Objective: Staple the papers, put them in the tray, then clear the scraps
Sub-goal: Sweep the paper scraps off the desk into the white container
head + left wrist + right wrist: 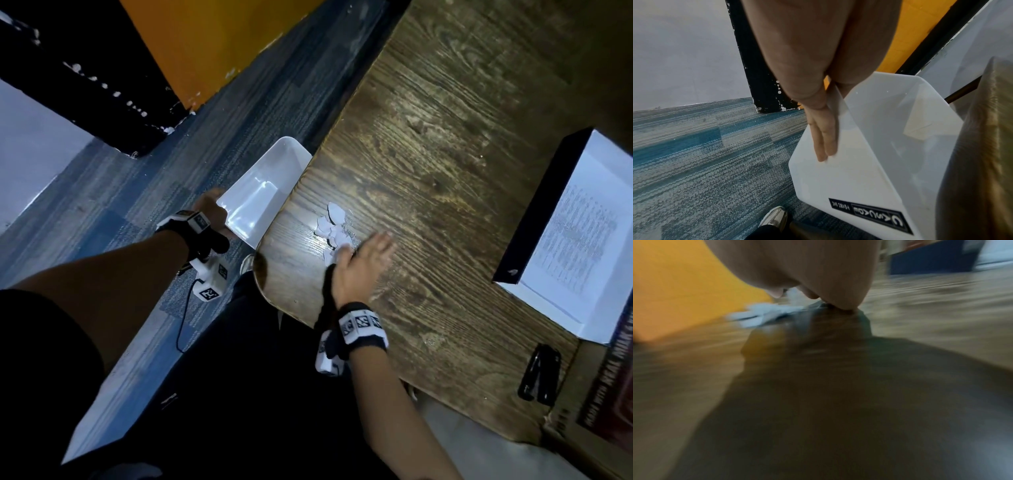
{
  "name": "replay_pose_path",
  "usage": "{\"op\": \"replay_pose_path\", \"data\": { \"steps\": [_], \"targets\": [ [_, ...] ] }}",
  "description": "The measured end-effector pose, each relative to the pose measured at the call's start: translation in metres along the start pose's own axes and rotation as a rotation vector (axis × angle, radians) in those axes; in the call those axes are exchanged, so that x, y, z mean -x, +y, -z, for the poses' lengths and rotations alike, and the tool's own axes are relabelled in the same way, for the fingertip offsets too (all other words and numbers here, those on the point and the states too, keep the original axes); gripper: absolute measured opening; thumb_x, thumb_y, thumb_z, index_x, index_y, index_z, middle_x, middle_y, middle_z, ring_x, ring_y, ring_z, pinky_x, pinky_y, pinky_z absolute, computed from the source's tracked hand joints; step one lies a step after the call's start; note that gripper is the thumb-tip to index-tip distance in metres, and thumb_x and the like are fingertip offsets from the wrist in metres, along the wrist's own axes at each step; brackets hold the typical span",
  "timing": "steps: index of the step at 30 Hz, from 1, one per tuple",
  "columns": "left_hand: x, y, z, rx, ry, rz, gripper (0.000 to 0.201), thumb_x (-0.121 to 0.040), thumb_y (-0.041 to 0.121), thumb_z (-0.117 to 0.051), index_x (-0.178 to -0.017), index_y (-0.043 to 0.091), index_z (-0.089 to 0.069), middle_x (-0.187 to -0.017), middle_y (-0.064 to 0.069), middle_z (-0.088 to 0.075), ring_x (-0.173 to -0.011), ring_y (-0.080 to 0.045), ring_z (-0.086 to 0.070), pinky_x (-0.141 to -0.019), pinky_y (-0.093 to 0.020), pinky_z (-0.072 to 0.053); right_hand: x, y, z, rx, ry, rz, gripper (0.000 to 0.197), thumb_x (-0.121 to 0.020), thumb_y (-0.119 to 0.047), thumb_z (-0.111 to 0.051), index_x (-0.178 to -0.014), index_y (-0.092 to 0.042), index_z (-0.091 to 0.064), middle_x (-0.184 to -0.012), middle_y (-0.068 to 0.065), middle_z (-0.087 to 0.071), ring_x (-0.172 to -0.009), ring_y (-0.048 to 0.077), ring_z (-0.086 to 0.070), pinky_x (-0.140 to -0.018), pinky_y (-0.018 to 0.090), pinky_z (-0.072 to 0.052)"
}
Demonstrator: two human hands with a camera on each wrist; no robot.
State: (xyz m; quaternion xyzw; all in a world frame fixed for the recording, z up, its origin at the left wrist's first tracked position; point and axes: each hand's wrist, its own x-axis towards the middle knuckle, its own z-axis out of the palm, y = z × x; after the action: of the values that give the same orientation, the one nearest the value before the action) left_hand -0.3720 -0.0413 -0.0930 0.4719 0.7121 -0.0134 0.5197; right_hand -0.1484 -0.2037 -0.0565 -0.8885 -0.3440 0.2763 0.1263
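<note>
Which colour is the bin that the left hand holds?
White bin, translucent, with a black label; the left wrist view shows it best.

1. A black label (871, 216) sat on the outer wall of the white bin (849, 178), seen upside down in the left wrist view. Its large outlined letters were stylised and could not be read with confidence; a smaller line beside them looked like a model code, too small to make out.
2. A dark red box (613, 387) at the right edge of the head view carried white capitals. The words "REAL MILK" seemed to stand among them; the rest was cut off or blurred.
3. The papers (579, 236) in the tray (537, 205) bore lines of printed text, far too fine to read.
4. The wrist bands (361, 323) showed black-and-white square code markers, without letters.
</note>
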Motion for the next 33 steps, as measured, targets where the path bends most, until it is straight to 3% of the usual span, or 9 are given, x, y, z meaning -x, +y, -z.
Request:
{"op": "replay_pose_path", "data": {
  "steps": [5, 8, 10, 13, 17, 23, 28, 31, 33],
  "targets": [
    [0.001, 0.002, 0.001, -0.049, 0.045, 0.000, 0.047, -0.090, -0.009, -0.040, -0.136, 0.001, -0.042, -0.134, -0.026, -0.052, -0.118, -0.041, -0.056, -0.086, -0.040, -0.053, 0.004, -0.040, -0.013, -0.157, -0.135, 0.164, 0.066, -0.099, -0.028, -0.035, -0.151, -0.003, -0.004, -0.162, 0.011, 0.004, -0.148, 0.027, 0.013, -0.121, 0.038, 0.006],
    [-0.006, 0.001, 0.007, -0.127, 0.051, -0.010, 0.044, -0.087, -0.011, -0.039, -0.130, -0.002, -0.047, -0.134, -0.024, -0.052, -0.118, -0.041, -0.055, -0.080, -0.040, -0.048, -0.005, -0.021, 0.021, -0.323, -0.062, 0.168, 0.049, -0.097, -0.019, -0.044, -0.144, -0.006, -0.038, -0.155, 0.011, -0.033, -0.146, 0.023, -0.022, -0.121, 0.034, -0.015],
    [-0.012, -0.004, 0.012, -0.184, 0.045, -0.028, 0.045, -0.085, -0.010, -0.040, -0.129, -0.003, -0.049, -0.138, -0.024, -0.050, -0.122, -0.040, -0.051, -0.091, -0.043, -0.046, -0.002, -0.005, 0.042, -0.579, -0.171, 0.145, 0.030, -0.092, -0.014, -0.046, -0.111, -0.011, -0.070, -0.118, 0.013, -0.069, -0.113, 0.023, -0.062, -0.100, 0.036, -0.047],
    [-0.015, -0.008, 0.012, -0.203, 0.030, -0.024, 0.048, -0.086, -0.010, -0.038, -0.133, -0.002, -0.046, -0.138, -0.020, -0.050, -0.124, -0.038, -0.051, -0.097, -0.041, -0.045, 0.006, 0.008, 0.045, -0.799, -0.609, -0.068, 0.036, -0.087, -0.022, -0.042, -0.082, 0.000, -0.070, -0.074, 0.013, -0.074, -0.063, 0.024, -0.070, -0.058, 0.028, -0.054],
    [-0.015, -0.011, 0.009, -0.161, 0.023, -0.006, 0.044, -0.088, -0.010, -0.039, -0.131, -0.004, -0.047, -0.133, -0.015, -0.053, -0.117, -0.034, -0.056, -0.091, -0.040, -0.047, -0.013, 0.003, 0.026, -0.679, -0.843, -0.116, 0.052, -0.090, -0.029, -0.045, -0.092, 0.020, -0.062, -0.075, 0.028, -0.070, -0.065, 0.038, -0.071, -0.061, 0.040, -0.059],
    [-0.020, -0.019, 0.009, -0.130, 0.047, 0.005, 0.054, -0.088, -0.010, -0.033, -0.140, 0.006, -0.039, -0.147, -0.016, -0.042, -0.131, -0.035, -0.045, -0.105, -0.040, -0.042, -0.058, -0.044, 0.030, -0.788, -0.680, -0.032, 0.044, -0.098, -0.019, -0.036, -0.094, 0.016, -0.062, -0.077, 0.028, -0.070, -0.068, 0.038, -0.071, -0.063, 0.037, -0.059],
    [-0.019, -0.009, 0.010, -0.029, -0.006, 0.021, 0.053, -0.083, -0.015, -0.038, -0.134, 0.002, -0.041, -0.133, -0.026, -0.051, -0.114, -0.043, -0.055, -0.086, -0.040, -0.051, -0.064, -0.050, 0.053, -0.995, -0.433, 0.084, 0.045, -0.097, -0.019, -0.035, -0.100, 0.019, -0.059, -0.098, 0.032, -0.067, -0.085, 0.037, -0.071, -0.068, 0.037, -0.058],
    [-0.013, -0.003, 0.006, -0.008, 0.067, 0.025, 0.048, -0.086, -0.010, -0.041, -0.133, 0.001, -0.041, -0.131, -0.031, -0.052, -0.116, -0.048, -0.053, -0.084, -0.041, -0.052, -0.059, -0.036, 0.056, -0.833, -0.001, 0.061, 0.040, -0.096, -0.020, -0.039, -0.127, -0.002, -0.056, -0.126, 0.007, -0.062, -0.115, 0.008, -0.060, -0.095, 0.026, -0.049],
    [-0.011, -0.005, 0.004, -0.031, 0.112, 0.021, 0.047, -0.085, -0.005, -0.044, -0.131, 0.007, -0.043, -0.126, -0.025, -0.057, -0.111, -0.043, -0.059, -0.091, -0.046, -0.054, -0.058, -0.032, 0.043, -0.465, 0.089, 0.020, 0.052, -0.098, -0.027, -0.039, -0.147, -0.014, -0.033, -0.156, 0.006, -0.031, -0.143, 0.013, -0.027, -0.117, 0.037, -0.023]
  ]
}}
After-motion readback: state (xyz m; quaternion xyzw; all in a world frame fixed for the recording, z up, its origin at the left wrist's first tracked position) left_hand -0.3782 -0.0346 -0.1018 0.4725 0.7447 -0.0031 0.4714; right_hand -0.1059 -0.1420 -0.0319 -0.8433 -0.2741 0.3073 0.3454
